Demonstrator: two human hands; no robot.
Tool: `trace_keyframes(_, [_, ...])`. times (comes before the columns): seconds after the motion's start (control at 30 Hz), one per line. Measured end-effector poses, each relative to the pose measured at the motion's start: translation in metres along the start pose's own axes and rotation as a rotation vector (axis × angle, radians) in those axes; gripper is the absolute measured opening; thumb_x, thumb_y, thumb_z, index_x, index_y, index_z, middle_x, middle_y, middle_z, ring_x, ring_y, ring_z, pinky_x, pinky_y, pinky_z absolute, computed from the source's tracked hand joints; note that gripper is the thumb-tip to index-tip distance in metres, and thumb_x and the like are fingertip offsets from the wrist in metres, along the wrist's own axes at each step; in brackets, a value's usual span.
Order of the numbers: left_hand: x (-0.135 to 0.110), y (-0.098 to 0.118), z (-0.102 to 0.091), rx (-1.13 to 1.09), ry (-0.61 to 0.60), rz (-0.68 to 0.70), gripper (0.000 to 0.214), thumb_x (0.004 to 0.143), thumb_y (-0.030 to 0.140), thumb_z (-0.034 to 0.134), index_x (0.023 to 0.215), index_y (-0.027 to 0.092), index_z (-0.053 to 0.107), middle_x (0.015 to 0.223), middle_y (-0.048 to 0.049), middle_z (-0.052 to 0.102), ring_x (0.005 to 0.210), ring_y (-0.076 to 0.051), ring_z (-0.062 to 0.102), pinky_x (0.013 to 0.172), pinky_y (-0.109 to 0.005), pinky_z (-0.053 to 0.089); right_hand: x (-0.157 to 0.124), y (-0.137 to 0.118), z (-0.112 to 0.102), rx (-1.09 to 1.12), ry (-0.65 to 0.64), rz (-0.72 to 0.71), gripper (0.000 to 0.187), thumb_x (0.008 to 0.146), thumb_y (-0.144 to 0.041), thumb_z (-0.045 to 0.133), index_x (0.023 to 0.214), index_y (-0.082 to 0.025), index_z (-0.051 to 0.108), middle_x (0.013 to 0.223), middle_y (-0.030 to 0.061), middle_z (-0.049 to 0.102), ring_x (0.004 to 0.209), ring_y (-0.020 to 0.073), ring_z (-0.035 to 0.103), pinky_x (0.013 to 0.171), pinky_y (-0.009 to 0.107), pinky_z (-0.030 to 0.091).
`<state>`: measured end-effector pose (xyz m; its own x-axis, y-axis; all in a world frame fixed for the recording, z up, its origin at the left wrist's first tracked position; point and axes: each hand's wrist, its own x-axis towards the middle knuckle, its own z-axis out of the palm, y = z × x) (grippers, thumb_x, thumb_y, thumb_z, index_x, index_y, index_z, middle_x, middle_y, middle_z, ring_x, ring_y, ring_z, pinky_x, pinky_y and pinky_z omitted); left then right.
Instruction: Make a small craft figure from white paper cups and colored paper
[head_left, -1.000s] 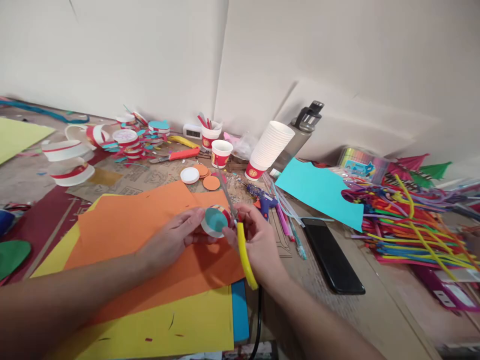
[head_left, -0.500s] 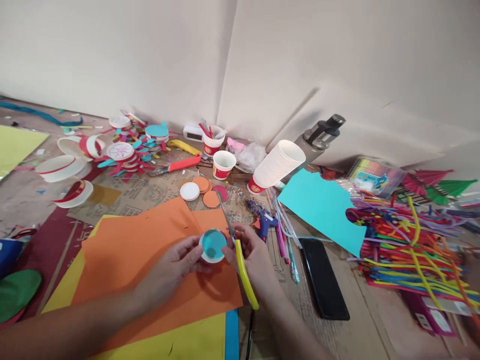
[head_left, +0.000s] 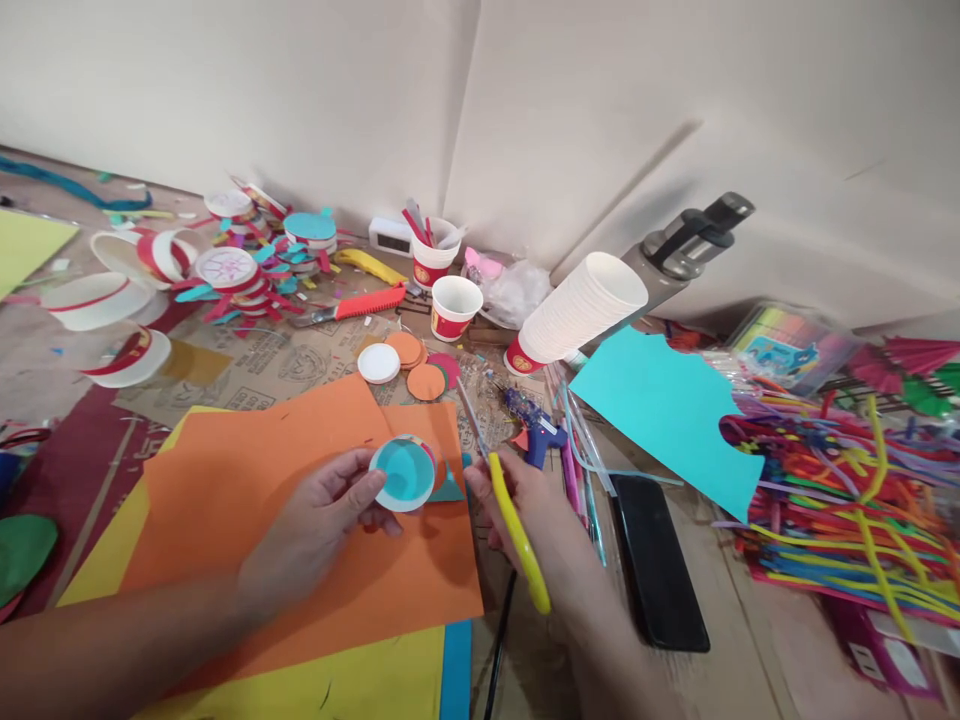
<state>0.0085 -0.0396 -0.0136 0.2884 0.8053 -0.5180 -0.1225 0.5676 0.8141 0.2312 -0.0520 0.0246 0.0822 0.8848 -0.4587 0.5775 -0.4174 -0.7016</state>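
The left hand (head_left: 319,520) pinches a shallow cup (head_left: 406,472) by its near-left edge, thumb against the rim, while the right hand (head_left: 553,512) grips yellow-handled scissors (head_left: 521,540), blades pointing away. Half a second ago both hands meet at the cup; now the right has drawn clear, leaving it, by all appearances, to the left hand alone and pausing close work there. A blue scrap (head_left: 450,483) shows between them; whether the right fingertips touch it is unclear. The cup, white-rimmed and turquoise inside, tilts toward the camera above an orange sheet (head_left: 225,480). Beyond lie orange discs (head_left: 427,382) and a glue gun (head_left: 544,437).
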Motion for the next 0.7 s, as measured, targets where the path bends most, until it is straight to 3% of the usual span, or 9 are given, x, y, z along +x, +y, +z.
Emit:
trace_keyframes(0.1, [0.0, 0.002, 0.001, 0.035, -0.05, -0.023, 0.048, 0.081, 0.059, 0.068, 0.106, 0.018, 0.069, 0.076, -0.0029, 0.07, 0.064, -0.015, 0.061, 0.063, -0.025, 0.045, -0.001, -0.006, 0.006, -0.176, 0.05, -0.025, 0.023, 0.087, -0.044, 0.062, 0.083, -0.021, 0.066, 0.067, 0.0024, 0.066, 0.058, 0.015, 0.057, 0.052, 0.024, 0.033])
trace_keyframes(0.2, [-0.001, 0.001, 0.002, 0.081, -0.106, -0.044, 0.046, 0.081, 0.062, 0.065, 0.092, 0.018, 0.07, 0.07, -0.0028, 0.069, 0.062, -0.015, 0.06, 0.062, -0.025, 0.044, -0.003, -0.01, 0.01, -0.103, 0.001, -0.04, 0.014, 0.089, -0.033, 0.059, 0.089, -0.023, 0.069, 0.076, 0.0022, 0.072, 0.066, 0.0162, 0.062, 0.059, 0.024, 0.038])
trace_keyframes(0.43, [-0.001, -0.005, 0.001, 0.05, -0.17, -0.116, 0.045, 0.079, 0.063, 0.067, 0.093, 0.02, 0.07, 0.074, -0.0032, 0.071, 0.058, -0.015, 0.062, 0.06, -0.026, 0.043, -0.006, -0.011, 0.011, -0.072, -0.042, -0.034, 0.014, 0.087, -0.024, 0.055, 0.092, -0.022, 0.068, 0.077, 0.0039, 0.072, 0.069, 0.0186, 0.065, 0.063, 0.026, 0.042])
trace_keyframes(0.7, [-0.001, -0.014, -0.005, 0.003, -0.188, -0.133, 0.044, 0.082, 0.062, 0.065, 0.092, 0.019, 0.07, 0.074, -0.0046, 0.072, 0.061, -0.016, 0.063, 0.062, -0.026, 0.042, -0.009, -0.009, 0.02, -0.259, -0.005, -0.054, 0.022, 0.08, -0.018, 0.06, 0.099, -0.023, 0.071, 0.085, 0.0059, 0.074, 0.075, 0.02, 0.067, 0.064, 0.025, 0.042])
